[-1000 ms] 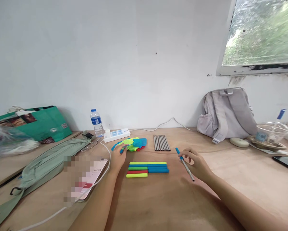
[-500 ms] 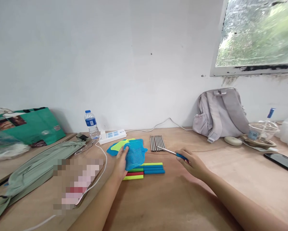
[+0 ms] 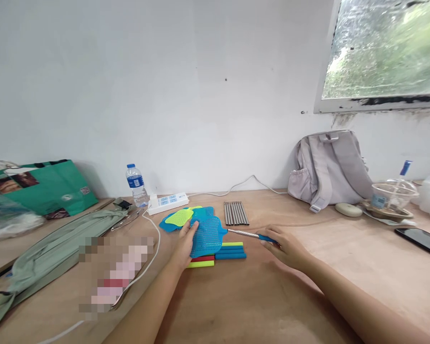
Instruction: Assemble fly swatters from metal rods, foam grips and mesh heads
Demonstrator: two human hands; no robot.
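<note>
My left hand (image 3: 186,242) is closed on the edge of a blue perforated fly swatter head (image 3: 208,236), held above the table. My right hand (image 3: 283,244) grips the blue handle of a thin metal rod (image 3: 244,233). The rod's tip meets the socket at the right end of the swatter head; whether it is inside cannot be made out. Behind my left hand lie more swatter heads, with a yellow-green one (image 3: 179,218) on top of blue ones. Under and beside the held head are blue handle tubes (image 3: 230,256), a red one (image 3: 204,258) and yellow-green ones (image 3: 202,263).
Several metal rods (image 3: 236,213) lie in a row behind. A power strip (image 3: 168,203) and a water bottle (image 3: 136,185) stand at the back left. Green fabric (image 3: 67,246) lies left. On the right are a grey backpack (image 3: 333,169), a plastic cup (image 3: 394,195) and a phone (image 3: 421,241).
The swatter head has turned and shifted right, its socket now facing the rod. The rod has moved slightly left and down, and its tip now meets the socket.
</note>
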